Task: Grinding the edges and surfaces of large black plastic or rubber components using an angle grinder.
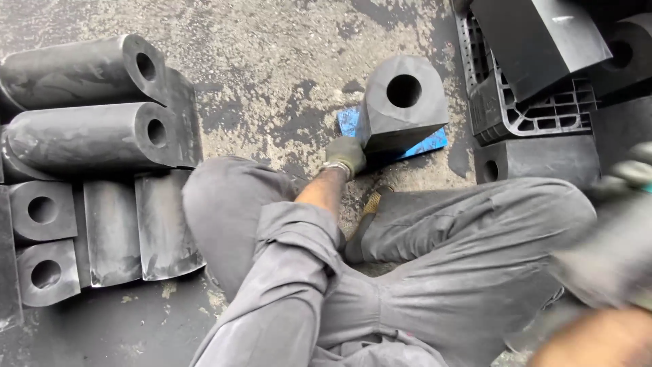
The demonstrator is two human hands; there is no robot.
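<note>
I sit on the ground in grey trousers. My left hand (pixel 346 155), in a dark green glove, reaches forward and grips the lower left corner of a black rubber block (pixel 403 102) with a round hole in its face. The block stands on a blue sheet (pixel 426 143). My right hand (pixel 633 174), also gloved, is a blur at the right edge. It sits above a dark smeared shape (pixel 611 255); whether it holds that shape cannot be told. My right forearm shows at the bottom right corner.
Several black rubber blocks with holes (pixel 88 136) lie stacked on the left. A black plastic pallet (pixel 523 112) with more blocks stands at the top right, and another block (pixel 536 160) lies below it. The concrete floor (pixel 272 68) is stained and rough.
</note>
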